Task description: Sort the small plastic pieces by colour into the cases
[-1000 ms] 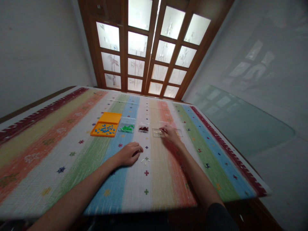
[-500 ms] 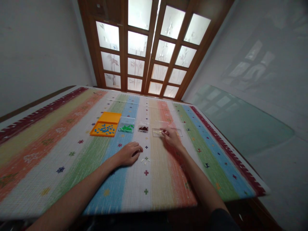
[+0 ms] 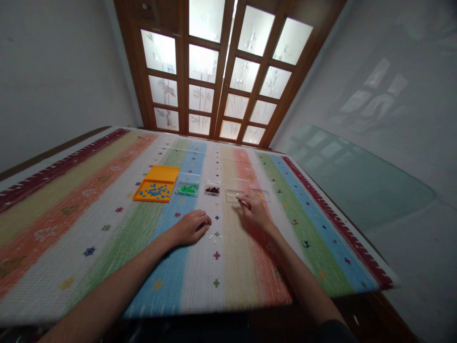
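My left hand (image 3: 193, 227) rests on the striped tablecloth (image 3: 107, 238) with its fingers curled under, just left of a few small white pieces (image 3: 215, 236). My right hand (image 3: 254, 213) hovers a little nearer me than a clear tray of pale pieces (image 3: 233, 195), its fingers loosely bent and slightly blurred; I cannot see anything in them. Further left in the same row stand a small clear box of dark red pieces (image 3: 213, 190), a clear box of green pieces (image 3: 187, 189) and an orange tray of blue pieces (image 3: 154, 191).
A second clear tray (image 3: 262, 194) lies right of my right hand. Wooden doors with frosted glass panes (image 3: 221, 71) stand behind the table. A glass tabletop (image 3: 357, 181) sits to the right, past the cloth's edge.
My right hand has drawn back from the clear tray of pale pieces toward me and slightly left. My left hand has stayed where it was.
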A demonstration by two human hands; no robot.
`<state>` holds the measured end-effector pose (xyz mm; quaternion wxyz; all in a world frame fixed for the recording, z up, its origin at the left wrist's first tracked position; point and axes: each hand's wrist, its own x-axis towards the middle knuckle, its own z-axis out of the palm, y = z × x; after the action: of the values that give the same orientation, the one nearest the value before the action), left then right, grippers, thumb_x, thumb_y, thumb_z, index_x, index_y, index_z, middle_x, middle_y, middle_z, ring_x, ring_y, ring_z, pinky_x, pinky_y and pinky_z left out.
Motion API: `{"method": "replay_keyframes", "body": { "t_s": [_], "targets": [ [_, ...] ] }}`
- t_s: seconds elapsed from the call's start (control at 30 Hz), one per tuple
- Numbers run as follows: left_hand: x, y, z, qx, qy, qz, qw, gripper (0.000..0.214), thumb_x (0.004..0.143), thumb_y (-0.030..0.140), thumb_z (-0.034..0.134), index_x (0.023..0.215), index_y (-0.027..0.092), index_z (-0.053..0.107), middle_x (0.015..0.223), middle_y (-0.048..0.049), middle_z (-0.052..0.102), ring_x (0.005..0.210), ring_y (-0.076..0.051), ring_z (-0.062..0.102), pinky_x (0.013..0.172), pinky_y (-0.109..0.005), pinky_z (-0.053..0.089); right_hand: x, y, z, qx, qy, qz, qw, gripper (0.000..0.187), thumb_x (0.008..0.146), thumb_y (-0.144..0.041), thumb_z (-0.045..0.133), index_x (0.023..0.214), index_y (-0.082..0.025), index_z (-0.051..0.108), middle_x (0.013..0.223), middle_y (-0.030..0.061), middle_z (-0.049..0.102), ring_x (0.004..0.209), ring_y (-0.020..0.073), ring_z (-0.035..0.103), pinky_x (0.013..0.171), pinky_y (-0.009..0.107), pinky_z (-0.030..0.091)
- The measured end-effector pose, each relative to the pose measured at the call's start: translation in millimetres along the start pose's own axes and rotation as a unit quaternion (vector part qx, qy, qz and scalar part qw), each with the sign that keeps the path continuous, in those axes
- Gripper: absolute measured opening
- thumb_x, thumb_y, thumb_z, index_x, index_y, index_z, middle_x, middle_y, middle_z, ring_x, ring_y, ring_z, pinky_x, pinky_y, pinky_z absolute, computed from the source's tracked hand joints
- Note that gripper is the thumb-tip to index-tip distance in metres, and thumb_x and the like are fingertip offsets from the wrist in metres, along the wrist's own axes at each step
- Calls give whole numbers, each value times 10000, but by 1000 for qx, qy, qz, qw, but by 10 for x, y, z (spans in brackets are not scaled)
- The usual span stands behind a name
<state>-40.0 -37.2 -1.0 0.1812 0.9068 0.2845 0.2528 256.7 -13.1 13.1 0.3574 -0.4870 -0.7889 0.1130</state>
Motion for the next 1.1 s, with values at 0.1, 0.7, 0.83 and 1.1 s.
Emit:
{"method": "replay_keyframes", "body": {
  "t_s": [0.1, 0.7, 0.83, 1.1],
  "targets": [
    [5, -1, 0, 6, 0, 4, 1000, 132, 958, 188, 486, 906, 172, 607, 863, -50, 632, 795, -183, 575, 772, -314, 451, -194, -261, 1, 42, -100, -12, 994, 267, 925, -196, 601, 1140, -169, 758, 978, 89, 687, 784, 159, 620, 718, 272, 477],
    [15, -34, 38, -1, 3, -7, 1000, 140, 982, 246, 511, 893, 178, 594, 852, -49, 635, 797, -193, 586, 770, -324, 461, -441, -693, 183, 17, -188, -45, 981, 120, 959, -201, 586, 929, -171, 698, 932, 50, 638, 771, 144, 597, 710, 254, 450],
    [22, -32, 35, -2, -2, -13, 1000, 160, 991, 254, 484, 897, 178, 589, 857, -56, 638, 799, -198, 586, 778, -333, 464, -279, -527, 106, -9, -124, -28, 992, 134, 962, -197, 552, 909, -171, 672, 911, 53, 642, 751, 145, 586, 697, 255, 439],
    [11, -33, 30, -13, -1, -20, 1000, 150, 987, 244, 474, 907, 178, 584, 873, -60, 643, 814, -198, 595, 789, -336, 472, 240, 7, 28, -88, -17, 39, 995, 168, 934, -208, 552, 885, -163, 706, 805, 64, 710, 676, 158, 592, 671, 261, 428]
  ]
}}
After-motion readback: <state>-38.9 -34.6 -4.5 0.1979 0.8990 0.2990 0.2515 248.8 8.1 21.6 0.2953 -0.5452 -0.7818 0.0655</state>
